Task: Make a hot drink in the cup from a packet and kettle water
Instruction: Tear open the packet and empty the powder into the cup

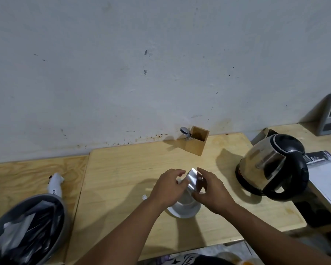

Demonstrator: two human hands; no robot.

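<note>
A silver foil packet is pinched between both my hands just above a white cup. The cup stands on a white saucer in the middle of the wooden table. My left hand grips the packet's left edge. My right hand holds its right side, with the fingers curled round it. Both hands cover most of the cup, and its inside is hidden. A steel kettle with a black handle and lid stands on its base to the right, about a hand's width away.
A wooden holder with a spoon stands by the wall. A grey bowl of foil packets and a white bottle lie at the left. A small white scrap lies by the saucer. Boxes sit right of the kettle.
</note>
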